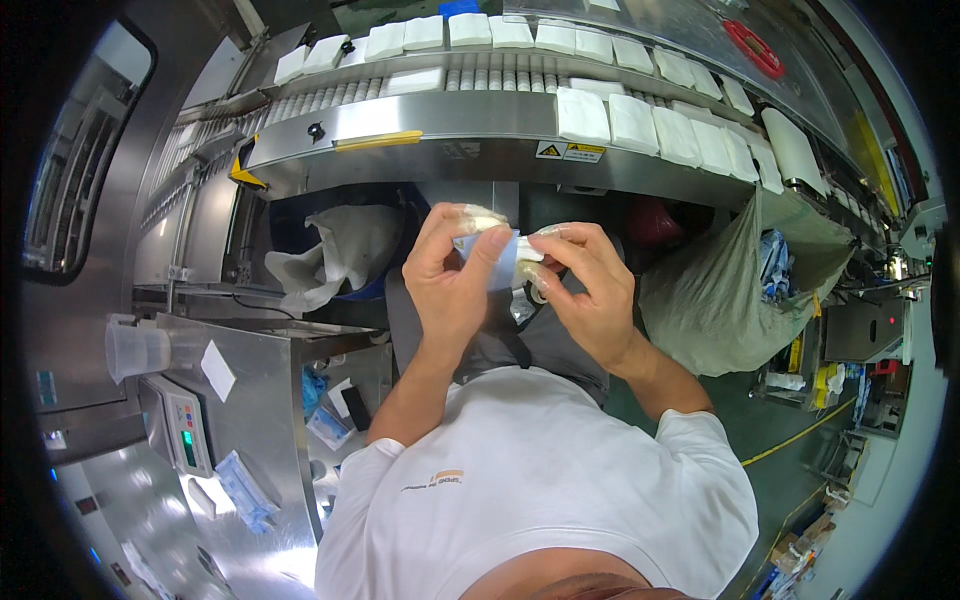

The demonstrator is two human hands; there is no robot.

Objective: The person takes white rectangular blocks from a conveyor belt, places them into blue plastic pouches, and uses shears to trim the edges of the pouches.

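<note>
In front of my chest, my left hand (455, 265) pinches a small light-blue and white piece (492, 262) between thumb and fingers. My right hand (585, 280) grips the white end on the other side, so both hands share it. Pale translucent covers sit on several fingertips. What the piece is cannot be told, as the fingers hide much of it. Beyond my hands, white flat packs (582, 117) lean in a row along the near rail of a roller conveyor (440, 112). More white packs (470, 30) line its far side.
A blue bin (400, 235) with white cloth-like material stands below the conveyor at left. To the right hangs a large grey-green sack (700, 290). A steel table (265, 375) at left bears a scale (185, 425) and a clear plastic jug (138, 348). Red-handled scissors (752, 50) lie at far right.
</note>
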